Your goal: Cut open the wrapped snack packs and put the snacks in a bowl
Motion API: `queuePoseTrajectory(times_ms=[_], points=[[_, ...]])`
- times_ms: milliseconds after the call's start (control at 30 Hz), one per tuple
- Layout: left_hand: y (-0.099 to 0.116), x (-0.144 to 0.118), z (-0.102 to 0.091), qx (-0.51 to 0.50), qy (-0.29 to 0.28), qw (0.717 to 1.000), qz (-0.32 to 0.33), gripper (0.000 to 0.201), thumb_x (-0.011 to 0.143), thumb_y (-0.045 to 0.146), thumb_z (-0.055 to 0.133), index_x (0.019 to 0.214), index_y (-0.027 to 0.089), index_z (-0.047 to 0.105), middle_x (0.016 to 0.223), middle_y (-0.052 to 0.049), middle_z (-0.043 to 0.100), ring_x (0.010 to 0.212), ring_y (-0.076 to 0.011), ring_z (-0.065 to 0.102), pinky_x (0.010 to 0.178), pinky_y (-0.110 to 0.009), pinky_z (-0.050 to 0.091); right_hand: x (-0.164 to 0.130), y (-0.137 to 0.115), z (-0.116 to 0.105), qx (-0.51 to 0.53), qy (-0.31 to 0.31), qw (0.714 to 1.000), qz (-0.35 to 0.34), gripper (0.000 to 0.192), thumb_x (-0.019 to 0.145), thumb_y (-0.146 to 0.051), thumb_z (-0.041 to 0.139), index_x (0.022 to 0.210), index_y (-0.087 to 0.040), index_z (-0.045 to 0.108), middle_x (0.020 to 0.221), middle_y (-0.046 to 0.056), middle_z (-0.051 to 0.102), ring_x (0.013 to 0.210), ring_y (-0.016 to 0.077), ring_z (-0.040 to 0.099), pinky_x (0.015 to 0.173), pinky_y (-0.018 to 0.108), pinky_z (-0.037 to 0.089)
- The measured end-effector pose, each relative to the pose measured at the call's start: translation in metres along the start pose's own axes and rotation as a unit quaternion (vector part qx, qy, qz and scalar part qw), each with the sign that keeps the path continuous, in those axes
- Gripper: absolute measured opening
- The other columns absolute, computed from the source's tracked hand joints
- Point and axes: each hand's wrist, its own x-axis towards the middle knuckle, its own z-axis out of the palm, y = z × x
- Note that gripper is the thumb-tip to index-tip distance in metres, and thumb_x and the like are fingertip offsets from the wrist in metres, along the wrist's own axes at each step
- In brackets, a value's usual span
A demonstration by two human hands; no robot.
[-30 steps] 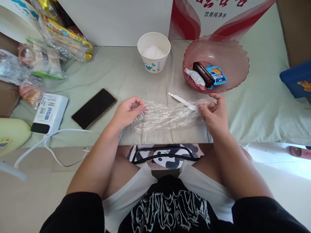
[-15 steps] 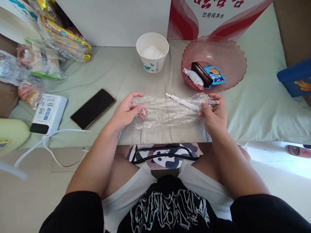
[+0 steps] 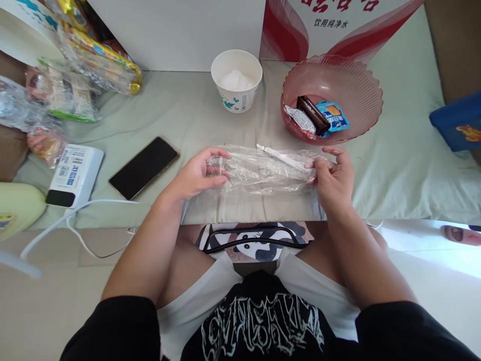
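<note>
A crumpled sheet of clear plastic film (image 3: 251,173) stretches between my two hands above the cloth near its front edge. My left hand (image 3: 199,173) is at the film's left end, its thumb and fingers spread apart with film touching them. At the other end my right hand (image 3: 334,178) is closed, pinching the film between thumb and fingers. A slim white knife (image 3: 283,158) with a narrow silvery tip lies slantwise by the film, its lower end near my right fingertips. Whether it lies under or behind the film I cannot tell.
A paper cup (image 3: 236,100) with white contents stands beyond the film. Right of it, a pink ribbed bowl (image 3: 356,95) holds several wrapped snacks. A phone (image 3: 145,168), a white device (image 3: 77,173) with a cable and snack packets (image 3: 73,93) lie left. A box (image 3: 180,35) stands behind.
My left fingers have spread wider and loosened on the film. The film's right end has slipped lower in my right hand, whose fingers have lifted slightly. The knife has not moved.
</note>
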Motion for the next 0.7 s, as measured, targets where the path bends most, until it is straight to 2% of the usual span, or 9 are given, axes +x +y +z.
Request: queuePoseTrajectory(times_ms=[67, 100, 267, 333, 400, 467, 567, 700], points=[[0.000, -0.002, -0.002, 0.004, -0.024, 1.000, -0.006, 0.057, 0.063, 0.023, 0.083, 0.116, 0.026, 0.064, 0.149, -0.011, 0.057, 0.093, -0.0210, 0.076, 0.058, -0.025, 0.060, 0.000, 0.000, 0.000, 0.003, 0.015, 1.000, -0.007, 0.032, 0.080, -0.042, 0.070, 0.103, -0.028, 0.053, 0.071, -0.003, 0.068, 0.036, 0.0104, 0.045, 0.037, 0.027, 0.035], [0.000, -0.002, -0.003, 0.002, -0.018, 1.000, -0.007, 0.055, 0.065, 0.022, 0.081, 0.117, 0.027, 0.062, 0.149, -0.011, 0.057, 0.090, -0.0202, 0.077, 0.057, -0.024, 0.059, 0.001, 0.001, -0.001, 0.004, 0.023, 1.000, -0.009, 0.032, 0.081, -0.042, 0.071, 0.103, -0.028, 0.053, 0.072, -0.003, 0.068, 0.036, 0.0098, 0.044, 0.036, 0.027, 0.034], [-0.007, 0.004, -0.009, -0.041, 0.130, 0.990, 0.035, 0.054, 0.073, 0.020, 0.077, 0.122, 0.030, 0.056, 0.129, -0.007, 0.068, 0.081, -0.0173, 0.076, 0.060, -0.025, 0.058, 0.003, 0.005, -0.003, 0.006, 0.047, 0.999, -0.019, 0.032, 0.084, -0.047, 0.070, 0.102, -0.026, 0.053, 0.076, -0.002, 0.068, 0.036, 0.0088, 0.044, 0.033, 0.024, 0.031], [-0.009, 0.005, -0.011, -0.069, 0.162, 0.984, 0.039, 0.051, 0.076, 0.023, 0.078, 0.120, 0.030, 0.055, 0.127, -0.006, 0.069, 0.081, -0.0158, 0.075, 0.063, -0.026, 0.059, 0.003, 0.006, -0.004, 0.003, 0.049, 0.999, -0.019, 0.032, 0.085, -0.046, 0.069, 0.103, -0.026, 0.053, 0.078, -0.001, 0.069, 0.037, 0.0089, 0.045, 0.034, 0.024, 0.033], [-0.011, 0.003, -0.011, -0.065, 0.169, 0.983, 0.027, 0.043, 0.078, 0.027, 0.077, 0.115, 0.028, 0.056, 0.121, -0.006, 0.070, 0.078, -0.0141, 0.073, 0.063, -0.026, 0.057, 0.003, 0.006, -0.005, -0.001, 0.052, 0.998, -0.018, 0.031, 0.085, -0.045, 0.069, 0.103, -0.025, 0.053, 0.078, 0.000, 0.069, 0.038, 0.0093, 0.046, 0.034, 0.025, 0.034], [-0.013, -0.001, -0.009, -0.017, 0.167, 0.986, 0.013, 0.040, 0.077, 0.029, 0.079, 0.110, 0.025, 0.057, 0.108, -0.005, 0.072, 0.072, -0.0128, 0.069, 0.059, -0.025, 0.054, 0.003, 0.006, -0.006, -0.004, 0.058, 0.998, -0.020, 0.030, 0.085, -0.044, 0.069, 0.102, -0.025, 0.053, 0.078, 0.000, 0.068, 0.038, 0.0097, 0.046, 0.035, 0.025, 0.035], [-0.015, -0.011, -0.006, 0.059, 0.151, 0.987, 0.013, 0.044, 0.072, 0.028, 0.084, 0.108, 0.022, 0.059, 0.088, -0.001, 0.072, 0.066, -0.0116, 0.064, 0.061, -0.025, 0.050, 0.003, 0.006, -0.005, -0.009, 0.063, 0.998, -0.024, 0.029, 0.086, -0.044, 0.069, 0.101, -0.025, 0.053, 0.076, -0.001, 0.067, 0.037, 0.0100, 0.046, 0.035, 0.026, 0.035], [-0.015, -0.017, -0.005, 0.082, 0.137, 0.987, 0.008, 0.042, 0.072, 0.027, 0.084, 0.108, 0.022, 0.061, 0.078, 0.001, 0.071, 0.065, -0.0125, 0.062, 0.063, -0.026, 0.049, 0.003, 0.008, -0.004, -0.020, 0.065, 0.997, -0.028, 0.031, 0.087, -0.048, 0.069, 0.101, -0.026, 0.052, 0.075, -0.001, 0.068, 0.036, 0.0101, 0.046, 0.035, 0.026, 0.035]])
